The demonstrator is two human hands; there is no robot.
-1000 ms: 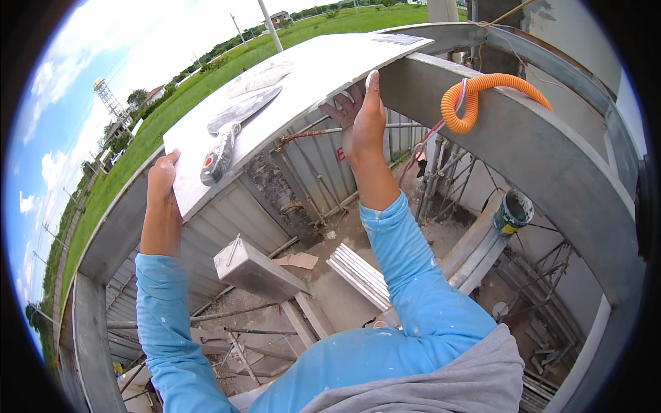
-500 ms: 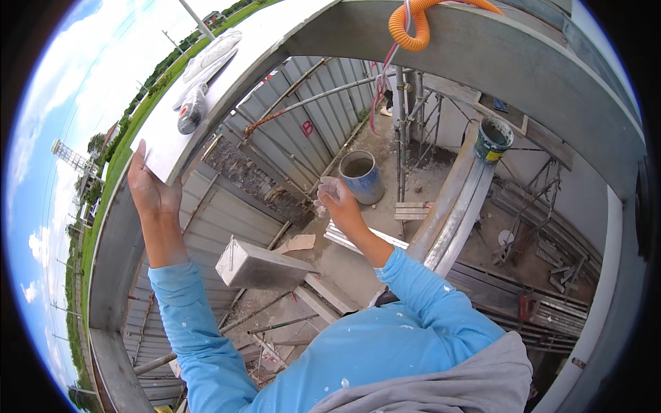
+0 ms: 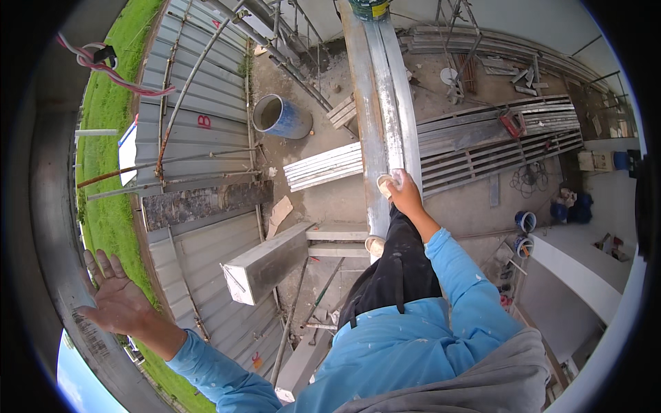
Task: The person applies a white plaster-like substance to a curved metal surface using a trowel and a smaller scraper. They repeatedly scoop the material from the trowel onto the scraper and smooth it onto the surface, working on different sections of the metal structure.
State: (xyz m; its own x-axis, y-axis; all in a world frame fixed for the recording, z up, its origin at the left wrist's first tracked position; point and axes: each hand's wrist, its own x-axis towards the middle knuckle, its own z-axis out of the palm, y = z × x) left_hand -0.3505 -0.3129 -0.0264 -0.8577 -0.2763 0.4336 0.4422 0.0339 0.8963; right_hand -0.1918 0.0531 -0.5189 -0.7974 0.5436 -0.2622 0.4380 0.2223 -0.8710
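My left hand [image 3: 122, 297] is at the far left, palm up with its fingers spread, holding nothing. It lies against or just over the grey metal beam [image 3: 65, 275]; contact is hard to tell. My right hand [image 3: 406, 194] reaches down in front of me with bent fingers, and what they hold, if anything, is hidden. Just beside it shows the pale round toe of a shoe [image 3: 385, 186]. Another pale toe [image 3: 374, 246] is nearer to me. Both feet are on the long metal-edged plank [image 3: 372, 89] running away from me.
A green bucket [image 3: 368, 8] stands at the plank's far end. Below are a blue drum [image 3: 286, 117], stacked metal planks [image 3: 502, 131] and a grey box-shaped block [image 3: 268, 261]. Scaffold poles [image 3: 200, 76] run along the corrugated fence [image 3: 206, 151]. A red-and-white cable [image 3: 113, 72] hangs at upper left.
My view has swung down and to the right. The left hand has come off the white board, which is out of view with the objects on it. My right hand has moved lower, toward my feet.
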